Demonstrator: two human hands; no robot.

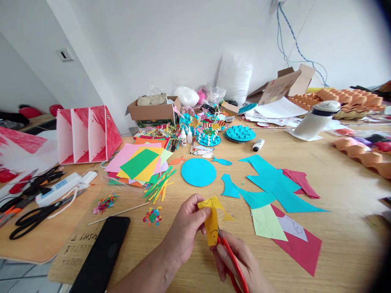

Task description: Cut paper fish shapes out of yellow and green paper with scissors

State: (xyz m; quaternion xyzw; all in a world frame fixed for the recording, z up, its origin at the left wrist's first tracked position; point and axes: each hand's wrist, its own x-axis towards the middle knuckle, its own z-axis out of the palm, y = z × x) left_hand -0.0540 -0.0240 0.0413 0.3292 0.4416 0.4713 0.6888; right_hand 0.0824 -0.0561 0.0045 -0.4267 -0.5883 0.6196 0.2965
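Observation:
Between thumb and fingers, my left hand (190, 226) pinches a piece of yellow paper (211, 224) with a fish outline drawn on it. My right hand (240, 256) grips red-handled scissors (231, 258), whose blades meet the yellow paper at its right edge near the drawn fish head. A cut-away strip of the yellow paper sticks out to the right. Beyond my hands lie a blue paper circle (198, 172), an orange paper fish (177, 161) and a blue paper fish (222, 161). Blue paper offcuts (271, 183) spread to the right.
Stacked coloured paper (139, 162), paper strips (160, 183) and a wooden stick (119, 213) lie left. A black phone (102, 254) and black scissors (33, 219) are nearer. Glue bottles (183, 137) stand behind; a white bottle (319, 120) and egg trays (363, 154) are right.

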